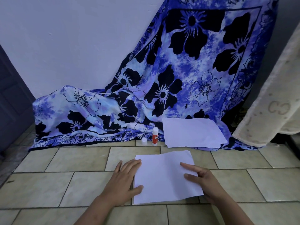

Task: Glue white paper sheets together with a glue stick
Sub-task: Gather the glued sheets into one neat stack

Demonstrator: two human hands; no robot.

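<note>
White paper sheets (164, 174) lie stacked on the tiled floor in front of me, their far edges slightly offset. My left hand (125, 177) lies flat at the sheets' left edge, fingers straight and thumb on the paper. My right hand (201, 181) rests on the right side of the sheets with fingers extended over the paper. An uncapped glue stick (155, 136), white and red, stands upright beyond the sheets, with its white cap (144, 141) on the floor to its left. A second pile of white sheets (193, 132) lies on the cloth to the right of the glue stick.
A blue floral cloth (146, 98) drapes from the wall down onto the beige tiled floor (65, 184). A cream patterned rug or towel (272, 101) hangs at the right. A dark door (11, 98) stands at the left.
</note>
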